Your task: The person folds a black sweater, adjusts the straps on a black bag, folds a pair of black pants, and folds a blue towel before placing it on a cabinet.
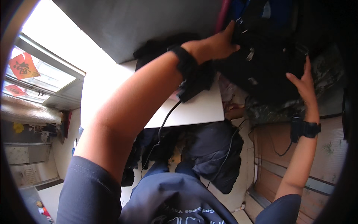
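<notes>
In the upper right lies a black fabric item (268, 72) with small shiny metal fittings. Shadow blurs its shape; it may be a bag or a garment. My left hand (216, 46) is on its left side, thumb and a finger spread over the cloth. At the right edge, my right hand (304, 81) has its thumb on the front and a finger up along the border. The other fingers of both hands are mostly hidden. Each wrist wears a black strapped device, the left one (186, 63) and the right one (304, 128), with a cable.
A white tabletop (193, 112) stands before me, under my left forearm. Dark padded clothing (215, 154) hangs or lies below its edge. Crumpled clear plastic (228, 86) shows beside the table. A bright window with red paper decorations (23, 65) is at the left, a brown panelled surface (277, 151) at the right.
</notes>
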`<state>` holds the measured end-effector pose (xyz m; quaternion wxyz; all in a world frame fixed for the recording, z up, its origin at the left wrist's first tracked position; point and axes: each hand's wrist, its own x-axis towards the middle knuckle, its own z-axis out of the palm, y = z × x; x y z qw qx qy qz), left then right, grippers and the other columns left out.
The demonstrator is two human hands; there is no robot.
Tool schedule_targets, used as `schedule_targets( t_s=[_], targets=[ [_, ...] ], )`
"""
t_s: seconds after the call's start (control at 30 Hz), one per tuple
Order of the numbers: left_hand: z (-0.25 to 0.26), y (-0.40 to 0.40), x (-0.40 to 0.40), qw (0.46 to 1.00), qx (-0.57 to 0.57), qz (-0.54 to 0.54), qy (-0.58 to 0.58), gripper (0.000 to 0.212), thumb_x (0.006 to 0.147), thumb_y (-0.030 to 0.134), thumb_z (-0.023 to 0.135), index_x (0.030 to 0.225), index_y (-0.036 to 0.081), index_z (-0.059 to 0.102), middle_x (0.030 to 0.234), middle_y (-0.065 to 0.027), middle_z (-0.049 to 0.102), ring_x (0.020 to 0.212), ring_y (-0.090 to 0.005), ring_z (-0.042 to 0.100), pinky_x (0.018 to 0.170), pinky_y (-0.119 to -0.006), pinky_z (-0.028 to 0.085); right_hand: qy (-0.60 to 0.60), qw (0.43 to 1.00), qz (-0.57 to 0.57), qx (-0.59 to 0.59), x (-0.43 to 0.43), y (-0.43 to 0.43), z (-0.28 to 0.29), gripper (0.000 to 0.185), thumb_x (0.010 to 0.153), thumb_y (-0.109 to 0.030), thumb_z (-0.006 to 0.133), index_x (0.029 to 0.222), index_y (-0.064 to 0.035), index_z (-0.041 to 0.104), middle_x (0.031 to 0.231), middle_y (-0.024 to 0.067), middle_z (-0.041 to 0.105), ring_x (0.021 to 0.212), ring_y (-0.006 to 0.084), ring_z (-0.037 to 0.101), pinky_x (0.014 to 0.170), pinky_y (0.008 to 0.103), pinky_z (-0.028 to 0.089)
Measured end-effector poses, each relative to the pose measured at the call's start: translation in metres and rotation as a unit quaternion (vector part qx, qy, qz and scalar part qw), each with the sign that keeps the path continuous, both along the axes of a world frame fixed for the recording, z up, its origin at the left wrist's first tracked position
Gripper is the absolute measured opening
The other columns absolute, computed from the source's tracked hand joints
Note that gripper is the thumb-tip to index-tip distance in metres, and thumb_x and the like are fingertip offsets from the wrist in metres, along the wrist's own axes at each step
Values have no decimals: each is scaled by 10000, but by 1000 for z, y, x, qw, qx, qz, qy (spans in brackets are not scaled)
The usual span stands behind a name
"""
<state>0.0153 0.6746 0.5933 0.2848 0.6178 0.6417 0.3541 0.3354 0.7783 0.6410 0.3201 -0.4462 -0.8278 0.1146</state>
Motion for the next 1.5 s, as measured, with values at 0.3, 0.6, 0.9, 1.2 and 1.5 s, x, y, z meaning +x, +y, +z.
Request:
schedule_targets(
  t_s=[0.3, 0.6, 0.9, 1.2, 1.5],
  targets=[
    [-57, -146, -41, 991, -80, 1, -111, 526, 887, 331, 602, 1308, 36, 486, 1249, -165, 556, 1170, -263, 521, 1004, -345, 382, -126, 983, -136, 10, 15, -37, -92, 765, 824, -291, 662, 1425, -51, 255, 1409, 222, 358, 1274, 356, 398, 1013, 400, 374],
    [-169, -410, -138, 890, -185, 276, -313, 284, 910, 247, 546, 1080, 26, 599, 928, -77, 674, 837, -135, 641, 742, -261, 495, 48, 990, -47, -124, -26, -266, -155, 409, 854, -116, 624, 1244, -42, 525, 1191, 119, 572, 1082, 220, 554, 880, 306, 447],
    [-297, -540, -117, 783, -279, 332, -446, 142, 917, 155, 519, 964, 67, 620, 818, -29, 667, 698, -95, 628, 601, -207, 469, -31, 936, 93, -339, -151, -467, -348, 195, 789, -60, 624, 978, -17, 617, 974, 121, 636, 874, 239, 629, 765, 320, 497],
    [-468, -587, -51, 728, -352, 362, -465, 157, 924, 179, 529, 993, 58, 603, 848, -18, 660, 746, -102, 611, 688, -237, 445, -109, 770, 17, -629, -148, -560, -656, 190, 800, -133, 661, 943, -8, 643, 812, 53, 659, 740, 136, 608, 671, 265, 482],
    [-562, -684, -5, 625, -455, 450, -447, 168, 918, 180, 542, 1013, 60, 613, 845, -33, 679, 764, -114, 641, 709, -252, 451, -36, 751, -85, -654, -180, -584, -841, 354, 814, -284, 690, 1057, -43, 597, 903, 78, 592, 780, 156, 543, 640, 281, 433]
  ],
)
